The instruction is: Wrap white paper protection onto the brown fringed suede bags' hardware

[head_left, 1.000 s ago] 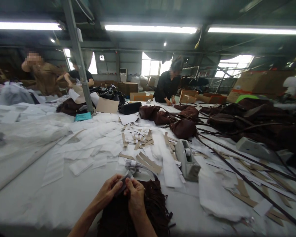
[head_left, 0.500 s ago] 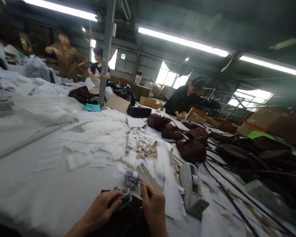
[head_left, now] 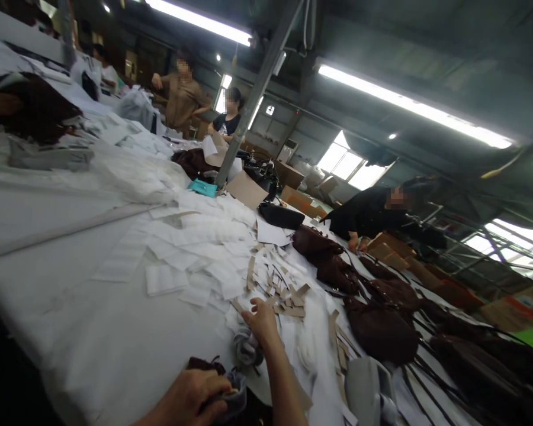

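Note:
My left hand (head_left: 194, 397) is at the bottom edge, closed on a grey wrapped piece (head_left: 236, 395) at the top of a dark brown fringed bag (head_left: 206, 365). My right hand (head_left: 262, 319) reaches forward over the white table (head_left: 93, 331), fingers curled down onto scattered brown cardboard strips (head_left: 288, 296); what its fingertips touch is hidden. A crumpled grey wad (head_left: 247, 348) lies just under the right wrist.
White paper pieces (head_left: 164, 278) cover the table to the left. Brown bags (head_left: 379, 334) with long straps lie to the right, a grey tape dispenser (head_left: 368, 387) near the bottom. A person in black (head_left: 368, 216) leans over the far side; other people stand beyond a steel post (head_left: 257, 94).
The view has swung left and tilted. My right hand left the bag and stretched forward to the cardboard strips. My left hand stays on the grey piece.

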### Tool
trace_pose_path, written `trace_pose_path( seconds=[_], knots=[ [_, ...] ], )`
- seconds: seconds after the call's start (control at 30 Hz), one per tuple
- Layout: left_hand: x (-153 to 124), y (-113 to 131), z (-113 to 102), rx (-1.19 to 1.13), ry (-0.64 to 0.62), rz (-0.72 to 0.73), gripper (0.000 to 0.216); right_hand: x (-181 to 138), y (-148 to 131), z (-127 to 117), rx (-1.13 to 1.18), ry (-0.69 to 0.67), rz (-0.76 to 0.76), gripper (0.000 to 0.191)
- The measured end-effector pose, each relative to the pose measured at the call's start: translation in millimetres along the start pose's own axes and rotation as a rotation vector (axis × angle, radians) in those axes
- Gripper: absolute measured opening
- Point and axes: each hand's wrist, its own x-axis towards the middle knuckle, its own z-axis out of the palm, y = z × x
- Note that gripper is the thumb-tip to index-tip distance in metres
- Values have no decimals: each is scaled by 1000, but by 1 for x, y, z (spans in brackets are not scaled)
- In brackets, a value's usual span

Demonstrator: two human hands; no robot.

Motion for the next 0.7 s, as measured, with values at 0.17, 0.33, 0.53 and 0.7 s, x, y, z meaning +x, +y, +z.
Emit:
trace_pose_path(
  seconds=[0.17, 0.33, 0.53, 0.7],
  knots=[
    [2, 1, -4, -14, 13, 9, 20, 6, 7, 6, -52, -74, 35, 31],
    [0, 0, -2, -58, 18, 14, 21, 7, 9, 13, -77, -90, 34, 20],
    [-2, -2, 1, -72, 48, 19, 21, -8, 11, 28, -79, 21, -3, 19],
    [-2, -1, 2, -100, 85, 23, 17, -19, 22, 27, 19, 190, 19, 31]
  ],
)
